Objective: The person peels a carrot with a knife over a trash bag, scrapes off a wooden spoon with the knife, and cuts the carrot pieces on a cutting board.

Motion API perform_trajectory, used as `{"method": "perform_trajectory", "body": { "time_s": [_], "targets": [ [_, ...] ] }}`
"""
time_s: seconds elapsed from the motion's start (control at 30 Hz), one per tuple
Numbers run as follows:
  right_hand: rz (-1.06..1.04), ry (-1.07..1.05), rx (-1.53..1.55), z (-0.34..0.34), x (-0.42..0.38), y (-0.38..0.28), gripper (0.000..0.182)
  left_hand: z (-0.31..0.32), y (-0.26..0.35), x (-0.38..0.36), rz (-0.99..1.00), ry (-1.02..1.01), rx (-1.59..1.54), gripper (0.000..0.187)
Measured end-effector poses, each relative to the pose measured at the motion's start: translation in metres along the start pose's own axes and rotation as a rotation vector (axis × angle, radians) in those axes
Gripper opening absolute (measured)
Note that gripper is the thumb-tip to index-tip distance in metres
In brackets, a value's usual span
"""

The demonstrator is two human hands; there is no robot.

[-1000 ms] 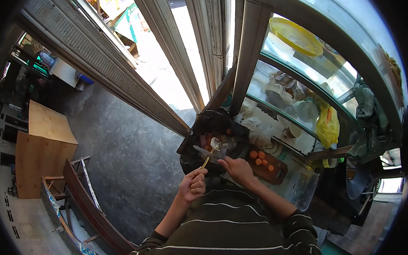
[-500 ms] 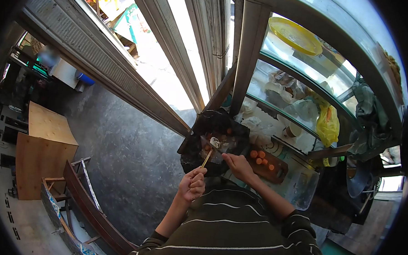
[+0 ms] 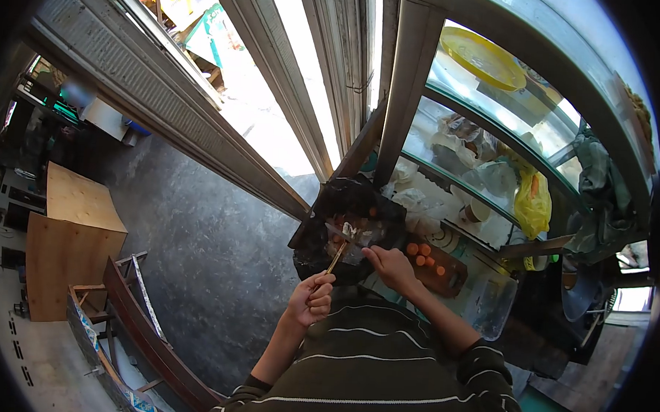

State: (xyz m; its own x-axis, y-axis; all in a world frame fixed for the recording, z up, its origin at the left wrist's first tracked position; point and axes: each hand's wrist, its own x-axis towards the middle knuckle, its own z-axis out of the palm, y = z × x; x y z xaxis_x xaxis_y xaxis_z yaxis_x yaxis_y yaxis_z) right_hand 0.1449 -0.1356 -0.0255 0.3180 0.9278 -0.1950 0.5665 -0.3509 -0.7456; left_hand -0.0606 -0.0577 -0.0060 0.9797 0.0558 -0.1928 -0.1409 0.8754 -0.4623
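My left hand (image 3: pixel 312 299) is closed round thin wooden sticks (image 3: pixel 336 258), which look like chopsticks or skewers and point up and away from me. A small whitish lump (image 3: pixel 349 229) sits at their far end; what it is I cannot make out. My right hand (image 3: pixel 388 268) grips a knife (image 3: pixel 349 238), its handle hidden in the fingers, with the blade reaching left across the sticks near the lump. Beneath both hands a black plastic bag (image 3: pixel 313 260) lies spread open with scraps in it. Orange carrot pieces (image 3: pixel 420 259) rest on a brown cutting board (image 3: pixel 452 274) beside my right hand.
A glass display case (image 3: pixel 411 84) stands at the right, with a yellow tray (image 3: pixel 482 59), a yellow plastic bag (image 3: pixel 532 204) and a cup (image 3: pixel 475 210). A clear plastic box (image 3: pixel 496 305) is near the board. Metal shutter panels (image 3: pixel 144 87) rise ahead; a wooden cabinet (image 3: pixel 73 268) stands left.
The knife blade and the whitish lump have shifted slightly against each other, and the sticks are turned a little. Both hands keep their hold in nearly the same place.
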Motion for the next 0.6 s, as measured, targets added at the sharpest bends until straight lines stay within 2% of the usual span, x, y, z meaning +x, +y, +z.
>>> {"method": "perform_trajectory", "body": {
  "time_s": [0.23, 0.3, 0.43, 0.53, 0.6],
  "targets": [
    [-0.053, 0.025, -0.093, -0.001, -0.002, 0.005, 0.043, 0.000, -0.001, -0.005, 0.014, 0.067, 0.110, 0.029],
    [-0.019, 0.023, -0.018, -0.002, 0.004, 0.008, 0.044, 0.000, 0.001, -0.007, 0.003, 0.105, 0.151, 0.030],
    [-0.057, 0.033, 0.010, 0.002, -0.002, 0.002, 0.046, 0.001, 0.002, -0.009, -0.028, 0.036, 0.015, 0.029],
    [0.001, 0.026, 0.074, 0.001, 0.004, 0.004, 0.047, 0.000, 0.004, -0.013, -0.019, 0.021, -0.027, 0.029],
    [0.049, -0.059, 0.129, -0.004, 0.000, -0.002, 0.049, 0.002, 0.003, -0.013, -0.040, -0.011, -0.028, 0.029]
  ]
}}
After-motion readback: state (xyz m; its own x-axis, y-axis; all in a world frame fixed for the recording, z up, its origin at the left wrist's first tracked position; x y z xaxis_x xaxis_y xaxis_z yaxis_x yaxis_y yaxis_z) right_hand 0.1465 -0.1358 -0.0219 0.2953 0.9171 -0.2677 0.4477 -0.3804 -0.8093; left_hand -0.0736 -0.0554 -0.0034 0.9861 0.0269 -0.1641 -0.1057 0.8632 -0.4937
